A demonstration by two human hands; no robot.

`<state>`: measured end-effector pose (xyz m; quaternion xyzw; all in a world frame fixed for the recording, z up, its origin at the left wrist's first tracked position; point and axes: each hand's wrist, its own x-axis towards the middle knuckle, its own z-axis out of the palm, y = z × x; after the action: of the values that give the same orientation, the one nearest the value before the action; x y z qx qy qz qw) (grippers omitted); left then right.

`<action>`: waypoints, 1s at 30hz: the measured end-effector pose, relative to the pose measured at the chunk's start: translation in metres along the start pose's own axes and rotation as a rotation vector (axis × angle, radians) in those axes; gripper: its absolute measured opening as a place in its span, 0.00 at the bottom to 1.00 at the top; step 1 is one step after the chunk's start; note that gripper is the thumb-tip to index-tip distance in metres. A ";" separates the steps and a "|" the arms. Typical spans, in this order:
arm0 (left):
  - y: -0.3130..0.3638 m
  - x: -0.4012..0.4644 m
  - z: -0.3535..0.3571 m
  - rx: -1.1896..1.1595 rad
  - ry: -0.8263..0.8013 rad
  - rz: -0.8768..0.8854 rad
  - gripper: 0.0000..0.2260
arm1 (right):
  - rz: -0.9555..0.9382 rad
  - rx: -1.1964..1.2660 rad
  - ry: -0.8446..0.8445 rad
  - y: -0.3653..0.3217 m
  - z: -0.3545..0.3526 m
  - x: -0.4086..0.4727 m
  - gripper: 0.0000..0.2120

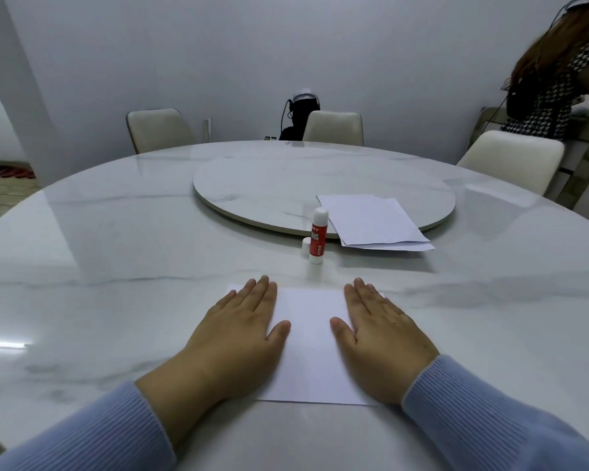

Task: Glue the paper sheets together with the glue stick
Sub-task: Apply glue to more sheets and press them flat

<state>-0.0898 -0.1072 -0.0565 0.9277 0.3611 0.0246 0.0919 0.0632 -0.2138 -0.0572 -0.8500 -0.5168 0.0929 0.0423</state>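
Palms down, the left hand (244, 329) and right hand (376, 329) lie flat with fingers spread, grasping nothing, on the paper sheet (312, 348), hiding its side edges. Beyond stands the glue stick (318, 235), uncapped, its cap (306, 248) beside it; label print partly unreadable. More paper sheets (371, 220) overhang the turntable (269, 185).

near sheet (312, 348): white, flat at 6 o'clock
paper stack (371, 222): white, loosely squared, at 1 o'clock
glue stick (318, 236): red-white, upright, capped, at 12 o'clock
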 end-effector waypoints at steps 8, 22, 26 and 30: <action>-0.007 -0.002 0.000 0.017 0.009 -0.111 0.34 | 0.103 0.006 -0.004 0.009 -0.002 -0.008 0.36; -0.013 0.005 -0.011 -0.324 0.164 -0.247 0.25 | 0.511 1.417 0.366 0.025 -0.055 0.073 0.30; -0.015 0.010 -0.007 -0.262 0.159 -0.231 0.24 | 0.551 1.554 0.417 0.024 -0.055 0.099 0.32; -0.017 0.012 -0.006 -0.304 0.211 -0.226 0.23 | 0.661 1.632 0.484 0.026 -0.050 0.118 0.34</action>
<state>-0.0933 -0.0862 -0.0543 0.8490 0.4627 0.1651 0.1945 0.1491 -0.1198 -0.0261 -0.6571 0.0022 0.2561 0.7090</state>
